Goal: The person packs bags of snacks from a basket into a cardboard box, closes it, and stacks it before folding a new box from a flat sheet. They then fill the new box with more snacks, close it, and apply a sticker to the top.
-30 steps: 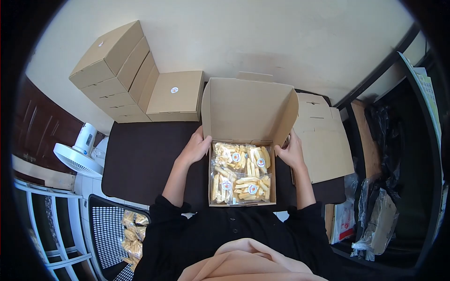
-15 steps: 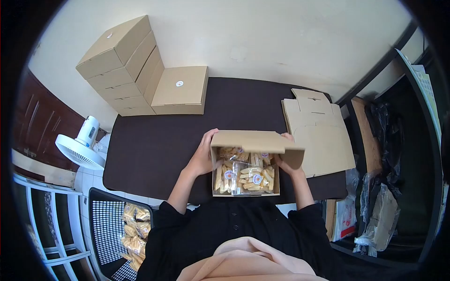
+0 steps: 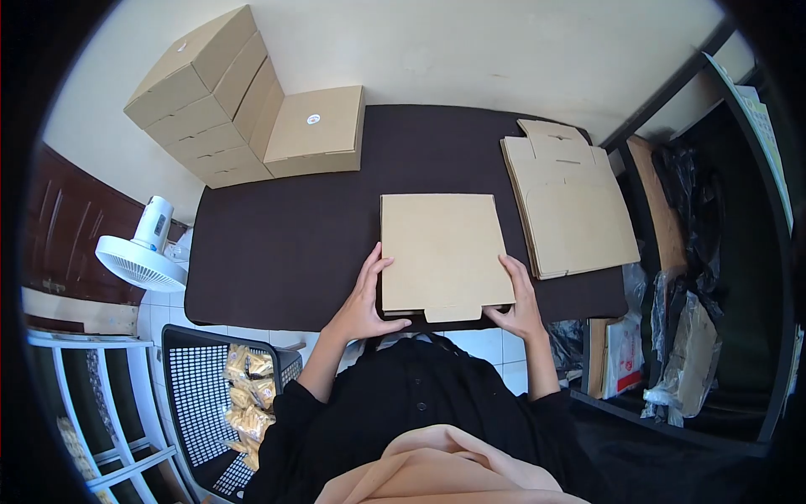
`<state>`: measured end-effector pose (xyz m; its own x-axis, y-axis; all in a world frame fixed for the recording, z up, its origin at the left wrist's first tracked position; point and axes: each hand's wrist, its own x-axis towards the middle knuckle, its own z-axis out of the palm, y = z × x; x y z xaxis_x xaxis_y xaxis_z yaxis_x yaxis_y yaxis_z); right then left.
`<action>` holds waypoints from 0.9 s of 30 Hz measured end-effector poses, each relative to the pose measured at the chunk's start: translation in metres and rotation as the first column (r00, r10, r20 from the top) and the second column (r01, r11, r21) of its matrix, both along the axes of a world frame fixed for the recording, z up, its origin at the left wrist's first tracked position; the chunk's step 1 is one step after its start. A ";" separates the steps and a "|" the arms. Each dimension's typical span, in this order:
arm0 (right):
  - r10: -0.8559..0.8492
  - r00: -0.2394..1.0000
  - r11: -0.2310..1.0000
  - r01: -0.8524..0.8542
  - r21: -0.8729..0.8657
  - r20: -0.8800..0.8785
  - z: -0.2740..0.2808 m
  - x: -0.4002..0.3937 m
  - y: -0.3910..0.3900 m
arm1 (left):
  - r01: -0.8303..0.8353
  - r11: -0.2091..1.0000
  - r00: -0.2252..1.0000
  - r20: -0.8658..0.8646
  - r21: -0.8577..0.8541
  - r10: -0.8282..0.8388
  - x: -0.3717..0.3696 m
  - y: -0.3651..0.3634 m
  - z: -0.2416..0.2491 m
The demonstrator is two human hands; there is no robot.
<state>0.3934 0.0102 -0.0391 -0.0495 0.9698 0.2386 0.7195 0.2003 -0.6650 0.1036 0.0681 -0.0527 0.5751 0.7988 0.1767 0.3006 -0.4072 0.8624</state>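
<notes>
A brown cardboard box (image 3: 442,252) stands at the front edge of the dark table, its lid down over the contents and its front tab sticking out. My left hand (image 3: 367,298) holds the box's left side, thumb at the front left corner. On the right side, my right hand (image 3: 519,302) grips the box with its thumb at the front right corner. What lies inside the box is hidden by the lid.
Stacked closed boxes (image 3: 201,101) and a single labelled box (image 3: 315,133) are at the back left. Flat cardboard blanks (image 3: 575,206) lie on the right of the table (image 3: 277,244). A black basket (image 3: 197,403) with packets, a white fan (image 3: 138,265) and a shelf surround it.
The lid has come down over the packets that showed in the box. Both hands have shifted to the front corners. The view has tilted slightly, and the background sits higher.
</notes>
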 end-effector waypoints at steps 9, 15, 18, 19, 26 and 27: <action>-0.065 0.974 0.994 0.083 0.072 -0.218 -0.017 -0.015 -0.019 | -0.203 0.979 0.977 0.071 0.031 0.200 0.021 -0.013 -0.025; -0.214 0.945 0.972 0.232 0.044 -0.246 -0.023 -0.029 -0.019 | -0.219 0.975 0.974 0.059 0.040 0.217 0.023 -0.018 -0.026; -0.137 0.973 0.985 0.153 0.080 -0.185 -0.011 -0.031 -0.019 | -0.218 0.975 0.975 0.058 0.041 0.215 0.022 -0.019 -0.025; -0.151 0.978 0.983 0.164 0.081 -0.146 -0.013 -0.031 -0.019 | -0.208 0.977 0.977 0.065 0.045 0.205 0.022 -0.018 -0.025; -0.231 0.958 0.962 0.251 0.106 -0.169 -0.022 -0.037 -0.016 | -0.253 0.966 0.966 0.074 0.063 0.248 0.026 -0.019 -0.023; -0.230 0.958 0.962 0.250 0.107 -0.169 -0.021 -0.038 -0.016 | -0.264 0.962 0.962 0.083 0.064 0.259 0.027 -0.019 -0.025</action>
